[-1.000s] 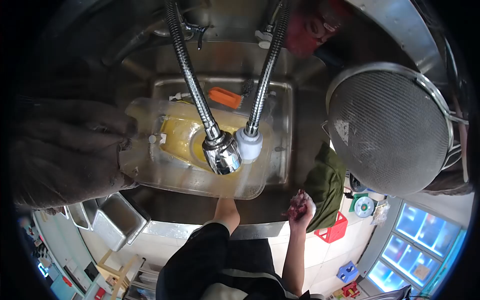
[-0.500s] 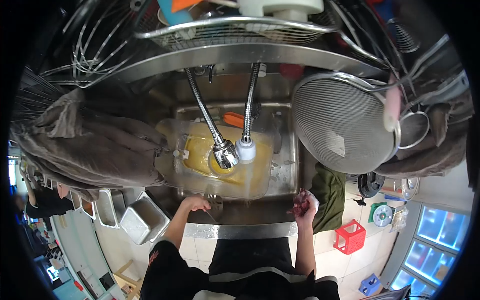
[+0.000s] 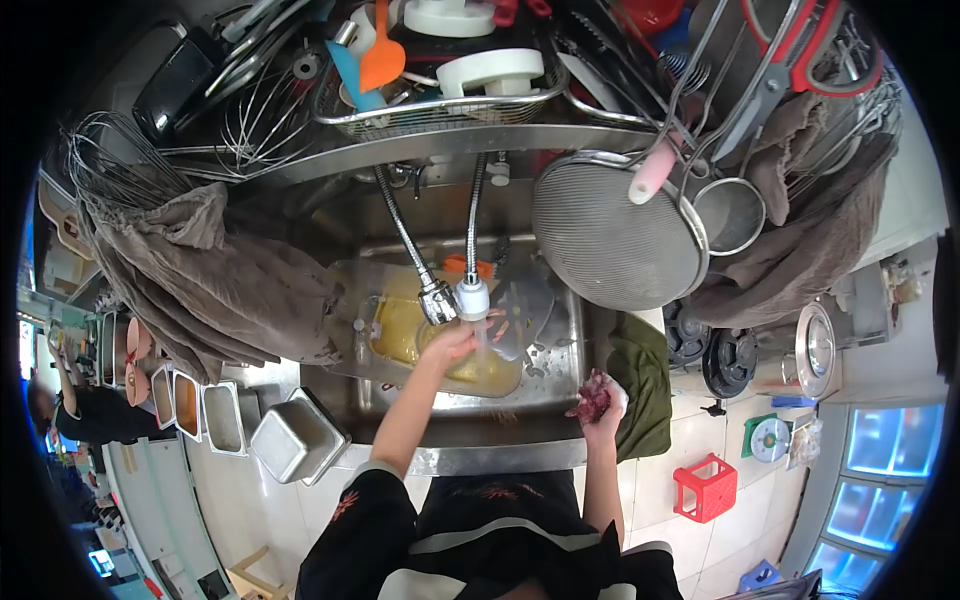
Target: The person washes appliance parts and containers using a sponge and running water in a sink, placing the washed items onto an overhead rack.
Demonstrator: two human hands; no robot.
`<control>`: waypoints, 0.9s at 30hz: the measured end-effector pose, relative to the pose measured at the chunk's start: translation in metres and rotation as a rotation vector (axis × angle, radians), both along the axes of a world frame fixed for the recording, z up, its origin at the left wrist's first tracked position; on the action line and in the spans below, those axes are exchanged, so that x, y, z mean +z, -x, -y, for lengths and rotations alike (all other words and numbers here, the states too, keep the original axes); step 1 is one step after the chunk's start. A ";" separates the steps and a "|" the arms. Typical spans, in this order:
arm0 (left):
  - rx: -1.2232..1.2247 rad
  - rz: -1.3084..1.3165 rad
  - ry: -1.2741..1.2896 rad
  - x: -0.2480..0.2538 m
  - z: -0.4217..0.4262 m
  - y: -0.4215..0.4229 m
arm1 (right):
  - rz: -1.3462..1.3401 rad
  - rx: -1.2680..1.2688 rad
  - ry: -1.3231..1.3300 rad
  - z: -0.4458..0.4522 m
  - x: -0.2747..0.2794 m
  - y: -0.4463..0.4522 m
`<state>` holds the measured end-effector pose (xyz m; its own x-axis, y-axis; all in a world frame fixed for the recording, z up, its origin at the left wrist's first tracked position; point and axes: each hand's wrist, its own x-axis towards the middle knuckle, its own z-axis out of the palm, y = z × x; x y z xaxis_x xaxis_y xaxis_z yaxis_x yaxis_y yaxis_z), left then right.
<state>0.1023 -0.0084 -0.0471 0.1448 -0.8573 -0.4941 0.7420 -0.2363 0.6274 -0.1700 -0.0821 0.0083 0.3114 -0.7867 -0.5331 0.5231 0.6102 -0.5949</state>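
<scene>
My left hand [image 3: 452, 345] reaches into the sink, its fingers apart in the water stream below the white-headed faucet [image 3: 472, 297]. A greyish see-through rounded piece [image 3: 530, 312] lies right beside those fingers; whether they touch it I cannot tell. Under the hand stands a clear plastic container [image 3: 395, 375] with yellowish liquid. My right hand [image 3: 603, 428] is closed around a dark red-purple crumpled clump [image 3: 594, 397] near the sink's front right corner. White matter, perhaps foam, shows on that hand's outer side. The chrome faucet head [image 3: 437, 301] hangs left of the white one.
A large sieve [image 3: 615, 230] hangs at the right above a green cloth [image 3: 643, 385]. Grey cloths [image 3: 215, 280] hang at the left. Metal pans [image 3: 290, 440] stand left of the sink. A wire basket [image 3: 440, 112] of utensils sits behind; scissors [image 3: 765, 95] hang upper right.
My left hand has moved from the sink's front edge, where a thin metal piece was at its fingers, forward into the water. The right hand still holds the clump. The view has shifted.
</scene>
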 end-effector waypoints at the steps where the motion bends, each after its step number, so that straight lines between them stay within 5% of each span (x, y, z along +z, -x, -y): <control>1: 0.076 -0.056 0.023 0.001 0.012 0.004 | 0.006 -0.017 0.016 0.003 -0.001 0.002; 7: 0.554 -0.334 0.079 0.012 0.035 0.007 | 0.059 0.016 0.001 0.000 -0.016 0.029; 8: 0.509 -0.469 0.267 -0.011 0.024 0.000 | 0.045 -0.031 0.003 0.000 -0.024 0.030; 20: 0.324 -0.126 0.181 0.094 -0.130 0.009 | 0.084 0.079 0.028 -0.012 0.000 0.009; 27: -0.060 0.363 -0.116 0.123 -0.152 -0.009 | 0.071 0.069 0.048 -0.013 -0.008 -0.003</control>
